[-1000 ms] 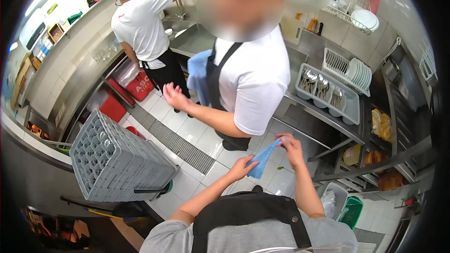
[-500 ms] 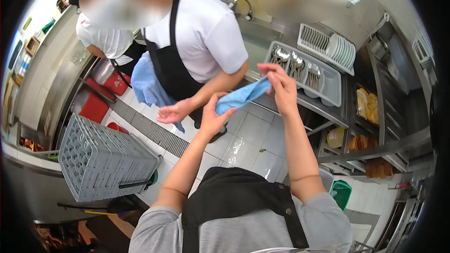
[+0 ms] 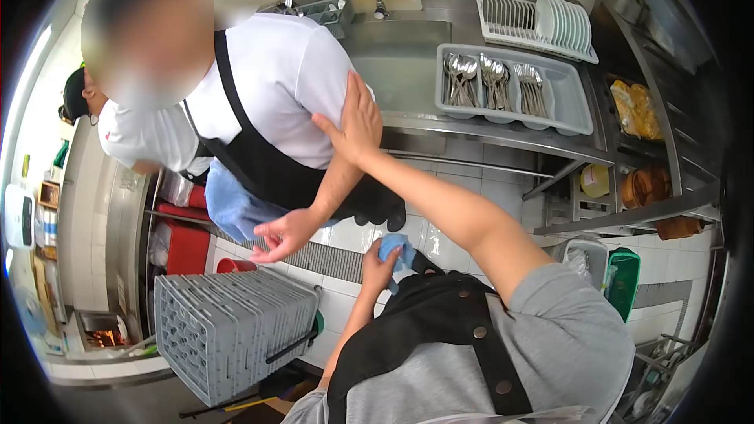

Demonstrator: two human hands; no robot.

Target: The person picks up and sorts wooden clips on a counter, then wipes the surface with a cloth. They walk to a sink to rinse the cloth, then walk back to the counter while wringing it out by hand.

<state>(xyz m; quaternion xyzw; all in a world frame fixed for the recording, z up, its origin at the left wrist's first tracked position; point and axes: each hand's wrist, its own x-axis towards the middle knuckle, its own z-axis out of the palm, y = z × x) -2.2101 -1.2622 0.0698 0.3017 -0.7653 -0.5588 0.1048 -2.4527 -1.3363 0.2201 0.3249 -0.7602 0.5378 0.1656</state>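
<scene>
My left hand [image 3: 378,268] is low in front of my black apron [image 3: 428,322], its fingers closed round a bunched light-blue cloth [image 3: 397,248]. My right hand [image 3: 357,124] reaches forward and lies on the upper arm of a co-worker, near the white sleeve [image 3: 320,59]. Its fingers are stretched out, with the thumb apart, and hold nothing. The co-worker's own hand [image 3: 284,235] hangs below, open, beside a larger blue towel [image 3: 239,202] at the waist.
A cutlery tray [image 3: 569,102] with spoons and forks and a dish rack [image 3: 503,20] with plates stand on the steel counter by the sink [image 3: 400,71]. Stacked grey glass racks [image 3: 228,330] stand at lower left. Another person [image 3: 129,137] is behind the co-worker.
My right hand has let go of the cloth and moved left onto the co-worker's arm. My left hand has lowered toward my body with the cloth, now bunched. The view has shifted.
</scene>
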